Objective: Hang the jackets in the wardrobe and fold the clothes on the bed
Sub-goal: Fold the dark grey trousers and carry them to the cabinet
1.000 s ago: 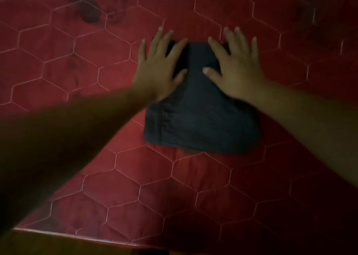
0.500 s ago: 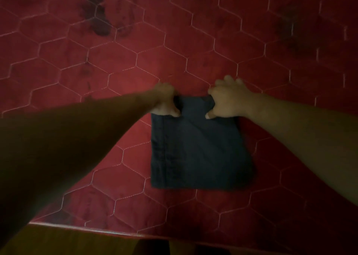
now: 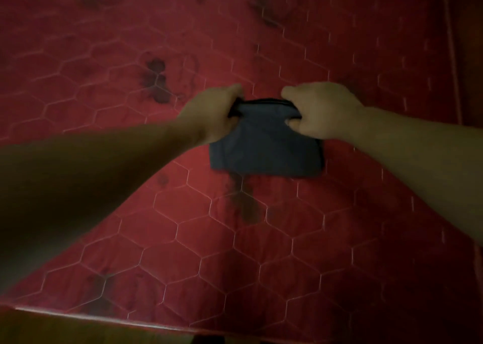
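Note:
A dark blue folded garment [image 3: 264, 150] hangs just above the red quilted bed [image 3: 235, 252], its lower edge drooping toward the cover. My left hand [image 3: 213, 115] grips its top left corner with curled fingers. My right hand [image 3: 318, 109] grips the top right corner the same way. The garment's top edge is stretched between the two fists. The room is dim and the frame is a little blurred.
The red mattress cover has a hexagon stitch pattern and several dark stains [image 3: 156, 82]. Its near edge [image 3: 104, 317] runs along the bottom, with brown floor [image 3: 78, 333] below. The bed's right edge [image 3: 452, 56] shows at the far right.
Both hands went from pressing flat on the garment to gripping its far corners, and now lift that edge off the bed. The view has shifted to show more of the mattress.

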`<action>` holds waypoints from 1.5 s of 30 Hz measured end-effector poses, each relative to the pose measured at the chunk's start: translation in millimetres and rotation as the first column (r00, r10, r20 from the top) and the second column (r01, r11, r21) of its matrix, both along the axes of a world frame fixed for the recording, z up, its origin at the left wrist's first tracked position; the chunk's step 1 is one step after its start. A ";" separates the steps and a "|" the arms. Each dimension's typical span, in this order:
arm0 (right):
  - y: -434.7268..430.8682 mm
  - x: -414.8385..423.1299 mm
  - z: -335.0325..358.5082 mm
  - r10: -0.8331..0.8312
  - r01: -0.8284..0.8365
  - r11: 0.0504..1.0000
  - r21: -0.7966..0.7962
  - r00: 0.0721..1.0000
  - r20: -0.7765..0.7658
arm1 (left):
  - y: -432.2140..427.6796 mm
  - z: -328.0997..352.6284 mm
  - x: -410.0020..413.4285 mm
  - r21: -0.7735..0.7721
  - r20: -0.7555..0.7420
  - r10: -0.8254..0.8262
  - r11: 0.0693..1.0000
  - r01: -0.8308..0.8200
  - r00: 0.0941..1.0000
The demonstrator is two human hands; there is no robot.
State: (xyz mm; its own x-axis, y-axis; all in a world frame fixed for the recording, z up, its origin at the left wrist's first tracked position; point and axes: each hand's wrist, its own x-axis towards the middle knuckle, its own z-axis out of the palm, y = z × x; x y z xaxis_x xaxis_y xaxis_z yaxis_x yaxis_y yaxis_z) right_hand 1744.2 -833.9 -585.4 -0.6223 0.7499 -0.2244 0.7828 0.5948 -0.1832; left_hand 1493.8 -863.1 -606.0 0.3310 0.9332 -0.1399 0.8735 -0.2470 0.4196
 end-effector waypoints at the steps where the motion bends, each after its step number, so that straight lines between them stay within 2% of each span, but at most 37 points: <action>1: 2.7 -1.6 5.7 -0.004 0.005 0.999 0.036 1.000 -0.014 | 0.3 5.6 0.9 0.060 0.017 0.010 0.998 -0.011 1.000; 5: -37.2 -4.3 -7.2 -0.058 0.062 0.997 0.037 0.994 -0.091 | -32.7 1.4 2.1 0.128 0.031 -0.007 0.992 0.003 0.999; 8: -107.4 1.8 -48.7 -0.007 0.007 1.000 0.005 0.997 -0.081 | -93.8 -28.7 -1.1 0.153 -0.047 -0.163 0.974 0.168 0.986; 11: -172.9 11.4 -90.2 0.078 -0.082 0.993 -0.079 0.995 -0.062 | -164.6 -64.9 -3.4 0.075 -0.116 -0.325 0.939 0.335 0.938; 13: -198.2 11.8 -108.2 0.117 -0.102 0.970 -0.222 0.992 0.054 | -195.8 -86.0 -3.5 -0.121 -0.158 -0.395 0.917 0.379 0.905; 15: -210.1 11.3 -116.8 0.174 -0.071 0.889 -0.452 0.966 0.192 | -207.2 -100.3 -3.3 -0.424 -0.225 -0.490 0.827 0.368 0.842; 16: -210.7 11.3 -120.4 0.182 -0.045 0.862 -0.504 0.957 0.227 | -206.5 -106.9 -3.1 -0.516 -0.245 -0.515 0.786 0.340 0.821; 17: -209.3 10.0 -123.0 0.151 -0.022 0.864 -0.503 0.964 0.217 | -203.9 -112.4 -2.1 -0.536 -0.243 -0.503 0.782 0.318 0.829; 18: -206.1 8.4 -124.9 0.099 -0.005 0.889 -0.459 0.979 0.181 | -199.9 -116.2 0.2 -0.498 -0.216 -0.448 0.815 0.297 0.868; 20: -195.5 5.5 -137.0 -0.008 0.028 0.969 -0.245 0.996 0.085 | -188.2 -129.4 4.4 -0.269 -0.167 -0.297 0.931 0.246 0.940; 22: -184.0 1.7 -151.7 -0.123 0.126 0.989 -0.078 0.992 0.037 | -176.2 -141.4 11.3 -0.099 -0.222 -0.170 0.983 0.151 0.960; 24: -175.4 -1.1 -169.2 -0.179 0.186 0.981 -0.064 0.979 0.101 | -165.8 -156.2 18.7 -0.051 -0.310 -0.116 0.993 0.105 0.944; 28: -180.6 -0.5 -209.8 -0.206 0.217 0.974 -0.062 0.968 0.141 | -165.9 -193.6 18.8 -0.034 -0.374 -0.131 0.991 0.128 0.918; 35: -186.0 2.6 -232.8 -0.237 0.234 0.971 0.057 0.970 0.055 | -168.0 -218.4 12.8 0.102 -0.293 -0.083 0.988 0.117 0.953; 41: -191.6 -1.9 -217.1 -0.237 0.237 0.971 0.017 0.966 0.101 | -182.4 -200.3 19.5 0.023 -0.330 -0.055 0.998 0.066 0.942; 45: -229.8 13.8 -217.3 -0.079 0.080 0.997 -0.013 0.996 0.038 | -233.1 -196.8 14.9 -0.033 -0.313 -0.138 0.990 0.134 0.940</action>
State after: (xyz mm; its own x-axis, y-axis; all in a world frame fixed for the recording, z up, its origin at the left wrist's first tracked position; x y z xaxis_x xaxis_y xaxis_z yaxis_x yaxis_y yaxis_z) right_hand 1758.1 -1063.8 -802.8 -0.5517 0.7932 -0.2578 0.8340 0.5278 -0.1608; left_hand 1508.6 -1096.2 -802.8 0.3923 0.8802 -0.2671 0.9197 -0.3695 0.1329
